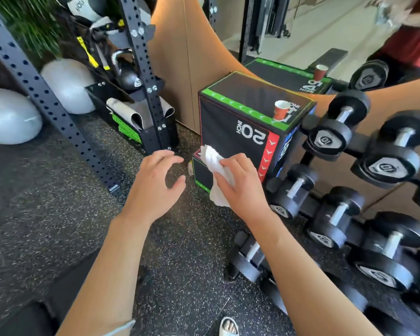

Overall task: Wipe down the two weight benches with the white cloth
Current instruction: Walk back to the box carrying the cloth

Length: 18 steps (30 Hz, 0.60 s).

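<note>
the white cloth [217,174] is being held in the right hand [240,187], with the fingers curled round its middle so that one bunched end is sticking up past the knuckles and the other is hanging below the palm. the cloth is being kept in the air in front of the lower part of a black plyo box [247,122]; whether it is touching the box cannot be told. the left hand [155,183] is being held just beside the right one, apart from the cloth, with its fingers spread and loosely bent and nothing in them.

the plyo box is being seen with green and red edging and a "20 inch" mark on its side, and a red paper cup [281,110] is standing on its top. a rack of black dumbbells [349,190] is being shown to the right, close beside the box. to the left, a perforated dark rack upright [46,98] is being seen with grey exercise balls [12,117] behind it and a kettlebell [129,76] on a shelf. a mirror [301,32] is being seen on the wall above the box. the speckled rubber floor [46,214] is lying below both hands. no weight bench can be made out clearly.
</note>
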Available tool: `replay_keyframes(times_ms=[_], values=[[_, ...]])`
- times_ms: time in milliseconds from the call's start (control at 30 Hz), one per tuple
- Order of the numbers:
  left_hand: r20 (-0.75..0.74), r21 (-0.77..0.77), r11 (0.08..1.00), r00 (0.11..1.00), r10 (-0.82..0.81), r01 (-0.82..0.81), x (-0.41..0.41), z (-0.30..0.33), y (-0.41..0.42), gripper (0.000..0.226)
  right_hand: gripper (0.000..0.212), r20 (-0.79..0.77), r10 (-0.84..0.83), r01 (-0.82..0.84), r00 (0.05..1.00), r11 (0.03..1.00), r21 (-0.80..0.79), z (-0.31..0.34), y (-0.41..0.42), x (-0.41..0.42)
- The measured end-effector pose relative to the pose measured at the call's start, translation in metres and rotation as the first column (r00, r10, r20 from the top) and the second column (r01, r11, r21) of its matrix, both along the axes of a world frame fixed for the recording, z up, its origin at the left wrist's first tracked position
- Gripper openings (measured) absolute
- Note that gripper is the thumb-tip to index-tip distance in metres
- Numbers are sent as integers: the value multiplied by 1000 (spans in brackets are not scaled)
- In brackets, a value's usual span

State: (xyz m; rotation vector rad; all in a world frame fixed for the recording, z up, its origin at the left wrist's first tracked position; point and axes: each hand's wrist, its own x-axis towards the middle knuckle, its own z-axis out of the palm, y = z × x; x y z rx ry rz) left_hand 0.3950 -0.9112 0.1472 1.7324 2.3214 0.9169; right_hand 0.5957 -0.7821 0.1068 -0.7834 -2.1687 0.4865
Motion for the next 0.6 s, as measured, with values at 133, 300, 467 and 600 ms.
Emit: replay_keyframes(times_ms=[133,300,467,600], values=[[1,-25,1000,1000,10,-10,-21,2,37,37,23,-24,-31,29,999,997,-65,-8,37,-10],[-17,-10,1000,1000,-25,25,-57,-4,91,38,24,7,-86,86,996,992,-93,-17,86,-32],[-71,5,995,993,-95,95,-118,-12,144,50,24,20,-170,171,985,982,-82,-19,131,-73],[-58,32,989,988,-141,143,-179,-8,186,55,22,12,-234,234,972,968,-91,-12,161,-125]])
